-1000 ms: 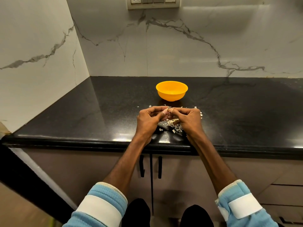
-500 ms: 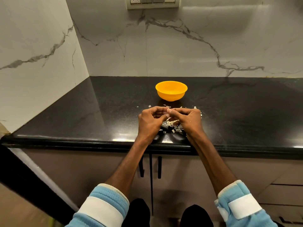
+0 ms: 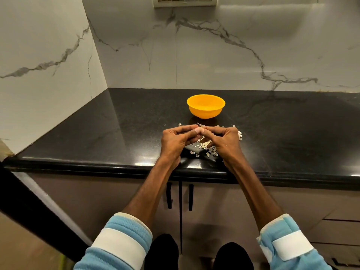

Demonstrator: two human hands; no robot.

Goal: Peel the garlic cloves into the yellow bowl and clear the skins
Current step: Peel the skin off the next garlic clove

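Note:
The yellow bowl (image 3: pixel 206 108) stands on the black counter (image 3: pixel 116 133), just beyond my hands. My left hand (image 3: pixel 176 140) and my right hand (image 3: pixel 224 142) meet fingertip to fingertip above the counter, fingers curled. Together they pinch a small pale garlic clove (image 3: pixel 198 130), mostly hidden by the fingertips. Torn garlic skins (image 3: pixel 204 146) lie scattered on the counter under and around both hands, with a few more flakes to the right of my right hand.
Marble walls close off the counter at the back and left. The counter's front edge (image 3: pixel 116 168) runs just below my wrists, with cabinet doors and black handles (image 3: pixel 169 195) beneath. A switch plate (image 3: pixel 184 0) is on the back wall.
Both hands stay together at the same spot. The fingertips have shifted slightly around the clove; nothing was let go.

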